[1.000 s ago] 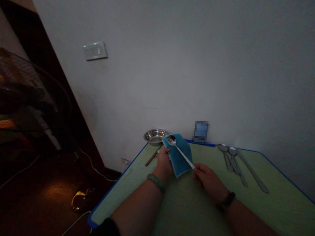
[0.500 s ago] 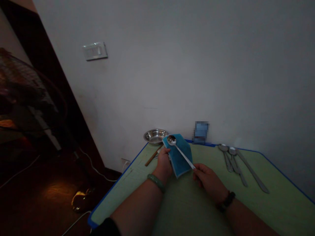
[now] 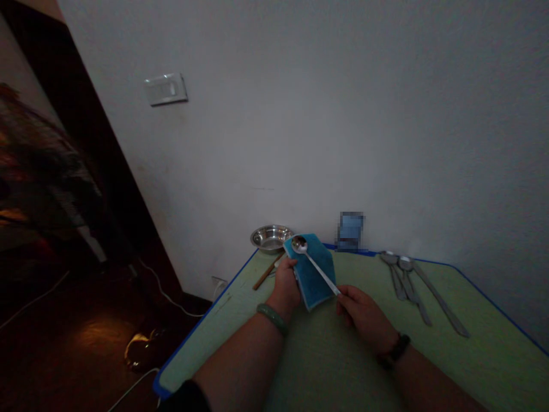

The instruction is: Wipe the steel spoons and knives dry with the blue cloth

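My left hand [image 3: 286, 284] is closed on the left edge of a blue cloth [image 3: 318, 277] with a pale border; most of its fingers are hidden beneath the cloth. A long-handled metal spoon [image 3: 319, 270] lies slantwise over the cloth, its bowl near the cloth's upper left corner. The end of its handle is pinched in my right hand [image 3: 362, 312], thumb on top. Just beyond my left hand, a brown stick-like handle [image 3: 266, 273] rests on the table, partly hidden by the hand and cloth.
A shiny metal bowl [image 3: 271, 247] stands at the table's back left corner. Several metal spoons [image 3: 409, 286] lie on the right of the green table [image 3: 343, 366], which has a blue edge. A blurred-out blue object [image 3: 350, 230] is against the wall. A power cord [image 3: 165, 292] hangs left.
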Available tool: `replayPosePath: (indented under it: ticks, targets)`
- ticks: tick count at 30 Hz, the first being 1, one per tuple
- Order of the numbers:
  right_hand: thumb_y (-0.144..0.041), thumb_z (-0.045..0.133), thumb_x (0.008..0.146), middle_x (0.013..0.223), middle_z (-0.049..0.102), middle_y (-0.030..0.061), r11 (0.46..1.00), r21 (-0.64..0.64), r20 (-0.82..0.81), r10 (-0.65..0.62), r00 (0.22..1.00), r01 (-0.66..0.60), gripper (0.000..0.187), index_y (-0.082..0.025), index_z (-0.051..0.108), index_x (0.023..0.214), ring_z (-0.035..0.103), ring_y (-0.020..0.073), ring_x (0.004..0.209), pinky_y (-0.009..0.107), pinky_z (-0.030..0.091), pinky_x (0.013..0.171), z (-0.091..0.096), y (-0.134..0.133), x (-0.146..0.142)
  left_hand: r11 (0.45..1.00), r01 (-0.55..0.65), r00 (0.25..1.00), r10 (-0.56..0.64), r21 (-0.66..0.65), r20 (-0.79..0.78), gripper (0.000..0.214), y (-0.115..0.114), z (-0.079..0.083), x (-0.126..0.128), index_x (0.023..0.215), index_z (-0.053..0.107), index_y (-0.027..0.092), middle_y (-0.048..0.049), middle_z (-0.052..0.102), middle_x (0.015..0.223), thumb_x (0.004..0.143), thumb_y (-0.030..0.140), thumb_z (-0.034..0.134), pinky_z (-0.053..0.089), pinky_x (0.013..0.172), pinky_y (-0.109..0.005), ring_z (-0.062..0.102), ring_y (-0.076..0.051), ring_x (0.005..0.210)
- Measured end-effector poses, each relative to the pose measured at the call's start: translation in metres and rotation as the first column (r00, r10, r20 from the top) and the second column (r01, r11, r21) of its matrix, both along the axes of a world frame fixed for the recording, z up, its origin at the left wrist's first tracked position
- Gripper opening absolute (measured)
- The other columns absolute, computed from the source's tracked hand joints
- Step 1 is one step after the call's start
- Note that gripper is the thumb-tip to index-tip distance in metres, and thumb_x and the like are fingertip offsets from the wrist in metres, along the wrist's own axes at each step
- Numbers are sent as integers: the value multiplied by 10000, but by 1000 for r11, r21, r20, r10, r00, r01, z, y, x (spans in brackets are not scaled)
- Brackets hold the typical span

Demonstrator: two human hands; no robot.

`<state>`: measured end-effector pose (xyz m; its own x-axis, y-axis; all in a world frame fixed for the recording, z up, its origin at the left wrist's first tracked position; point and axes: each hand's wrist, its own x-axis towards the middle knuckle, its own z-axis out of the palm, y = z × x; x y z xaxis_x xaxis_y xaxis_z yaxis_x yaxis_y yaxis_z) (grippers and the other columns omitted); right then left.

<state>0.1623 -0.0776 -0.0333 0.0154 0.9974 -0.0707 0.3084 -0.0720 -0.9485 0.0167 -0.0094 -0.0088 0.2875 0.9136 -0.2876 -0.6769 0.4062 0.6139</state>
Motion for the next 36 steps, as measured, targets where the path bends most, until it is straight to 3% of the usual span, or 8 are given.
replayPosePath:
  ticks: [8,36]
  targets:
    - [-351,403,742,604,511,-49,1000,-16,-27,-1,1000,0,187,-198,510,756,415,66,420,197,316,423,-5,1,1,1000,21,998,-22,17,64,296,1,0,0,759,612,96,-92,631,586,645,269,401,466,618,-384,590,-227,530]
    - [-315,388,756,602,505,-50,1000,-14,12,12,1000,-12,172,-188,501,779,415,60,423,199,326,438,0,2,-1,1000,18,999,-18,11,31,319,0,0,1,771,608,87,-99,640,608,628,288,406,462,651,-380,595,-229,558]
